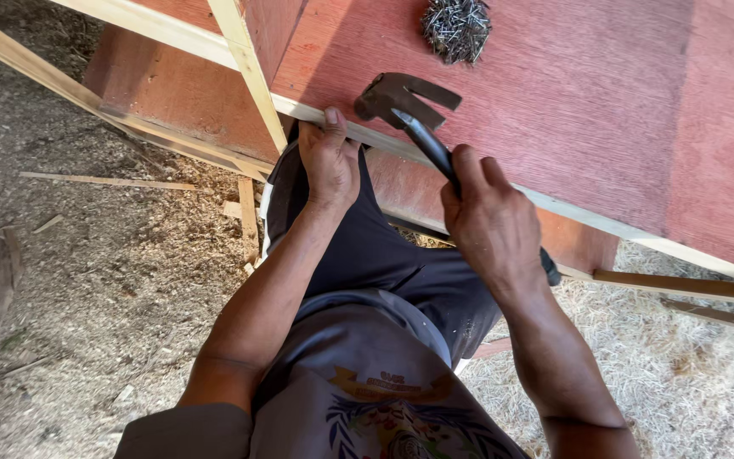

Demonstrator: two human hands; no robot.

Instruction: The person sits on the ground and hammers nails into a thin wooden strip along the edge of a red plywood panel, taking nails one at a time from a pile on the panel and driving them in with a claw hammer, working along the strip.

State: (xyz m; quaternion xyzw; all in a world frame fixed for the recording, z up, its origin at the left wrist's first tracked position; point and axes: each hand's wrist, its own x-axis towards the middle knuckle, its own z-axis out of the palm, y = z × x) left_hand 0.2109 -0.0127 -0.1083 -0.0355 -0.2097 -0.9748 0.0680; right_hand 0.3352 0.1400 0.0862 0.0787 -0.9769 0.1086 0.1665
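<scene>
Right hand [493,223] closed round the claw hammer [407,100] handle, head over the red plywood panel [588,102] | left hand [330,160] gripping the pale edge strip [388,143], thumb on top | step: likely nailing the edge | next: a steady strip, aimed strike | nail pile [456,29] well apart.
</scene>
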